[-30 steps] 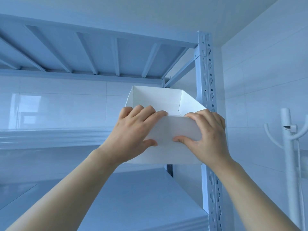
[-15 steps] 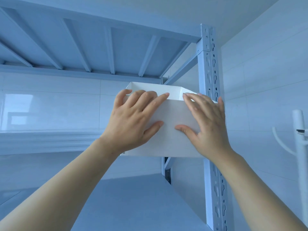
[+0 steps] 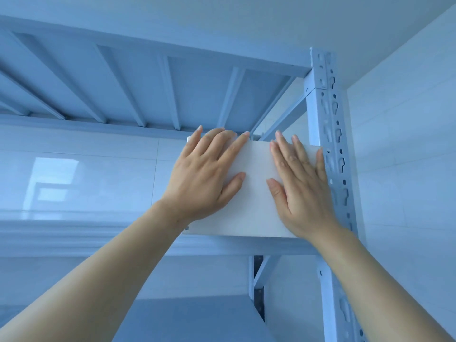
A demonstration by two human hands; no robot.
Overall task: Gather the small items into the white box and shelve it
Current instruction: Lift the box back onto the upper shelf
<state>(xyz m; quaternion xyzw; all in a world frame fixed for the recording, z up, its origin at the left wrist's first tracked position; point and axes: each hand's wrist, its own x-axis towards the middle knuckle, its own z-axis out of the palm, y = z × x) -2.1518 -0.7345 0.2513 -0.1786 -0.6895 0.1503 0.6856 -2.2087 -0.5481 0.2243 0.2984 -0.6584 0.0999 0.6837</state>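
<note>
No legible text, label, brand, number or sign was observed; a small dark mark at the near left bottom corner of the white box (image 3: 256,193) was too small to read.

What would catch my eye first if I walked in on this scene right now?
Two bare hands, the left hand and the right hand, pressed flat against the front of a plain white cardboard box sitting on a shelf. Around them stands a pale blue metal shelving rack, its slotted upright just right of the box.
</note>
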